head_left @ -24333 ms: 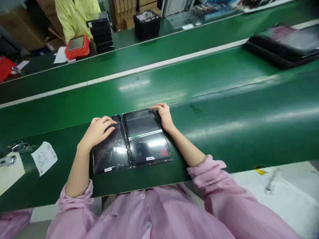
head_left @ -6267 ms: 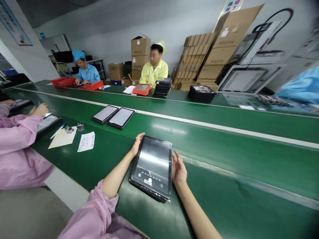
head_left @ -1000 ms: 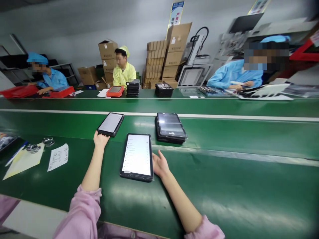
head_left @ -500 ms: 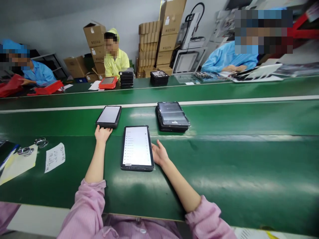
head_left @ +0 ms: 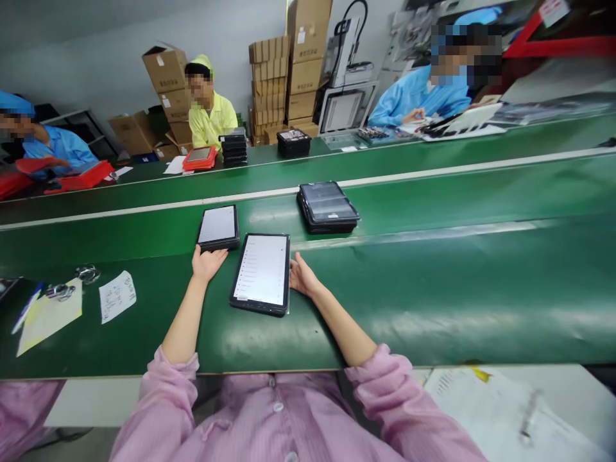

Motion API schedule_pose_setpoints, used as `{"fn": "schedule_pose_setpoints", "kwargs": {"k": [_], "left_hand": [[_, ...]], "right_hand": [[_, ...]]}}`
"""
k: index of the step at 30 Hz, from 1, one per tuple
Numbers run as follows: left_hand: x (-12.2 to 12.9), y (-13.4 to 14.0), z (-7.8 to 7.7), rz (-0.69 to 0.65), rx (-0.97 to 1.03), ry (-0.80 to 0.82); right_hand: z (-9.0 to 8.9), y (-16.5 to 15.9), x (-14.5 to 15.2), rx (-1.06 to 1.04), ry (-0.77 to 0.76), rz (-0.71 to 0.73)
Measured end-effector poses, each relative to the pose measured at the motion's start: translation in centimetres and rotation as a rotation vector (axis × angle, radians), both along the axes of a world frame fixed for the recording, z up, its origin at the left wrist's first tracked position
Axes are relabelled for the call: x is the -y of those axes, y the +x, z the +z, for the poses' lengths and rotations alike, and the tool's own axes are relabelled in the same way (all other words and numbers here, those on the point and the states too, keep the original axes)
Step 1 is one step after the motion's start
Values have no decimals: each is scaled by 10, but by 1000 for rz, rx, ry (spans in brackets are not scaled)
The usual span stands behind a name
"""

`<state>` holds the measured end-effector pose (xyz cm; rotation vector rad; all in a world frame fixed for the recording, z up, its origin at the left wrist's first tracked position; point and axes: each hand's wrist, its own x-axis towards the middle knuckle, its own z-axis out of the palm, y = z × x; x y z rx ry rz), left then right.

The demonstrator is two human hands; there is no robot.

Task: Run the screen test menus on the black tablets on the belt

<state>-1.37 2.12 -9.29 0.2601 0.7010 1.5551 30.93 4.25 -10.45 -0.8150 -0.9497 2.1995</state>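
Observation:
My left hand (head_left: 208,264) lies palm up, fingers stretched, at the near edge of a small stack of tablets (head_left: 217,224) with a lit white screen on top. Its fingertips seem to touch the lower edge. Just right of it, a larger tablet (head_left: 262,269) lies face up at a slight angle, showing a list on a white screen. My right hand (head_left: 304,277) is beside this tablet's right edge, thumb raised and apart; its fingertips are partly hidden by the edge. Further back sits another stack of tablets (head_left: 328,202) with a dark top screen.
Left on the green bench (head_left: 433,295) are a handwritten note (head_left: 117,296), a yellowish sheet (head_left: 52,317), a pen and shiny clear rolls. Across a white strip (head_left: 269,194), several co-workers sit by black stacks (head_left: 233,149) and red-cased items (head_left: 199,158). Cartons (head_left: 308,77) stand behind.
The small left stack has come slightly towards me and to the right. The larger tablet has turned a little clockwise, with my right hand still at its edge. My view has tilted.

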Motion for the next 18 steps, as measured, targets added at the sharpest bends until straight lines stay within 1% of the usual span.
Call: {"fn": "schedule_pose_setpoints", "kwargs": {"k": [2,4,8,11,14,18], "left_hand": [[23,5,-3,-33,-32,-15],[48,7,-5,-37,-70,-22],[100,8,-9,-35,-134,-69],[140,13,-13,-40,-163,-106],[180,25,-21,-47,-159,-132],[224,52,-32,-51,-126,-158]], "right_hand": [[4,6,9,66,33,-1],[9,15,19,102,58,-12],[17,46,41,146,96,-33],[18,70,56,186,103,-62],[16,84,65,202,95,-137],[10,85,68,260,117,-186]]}}
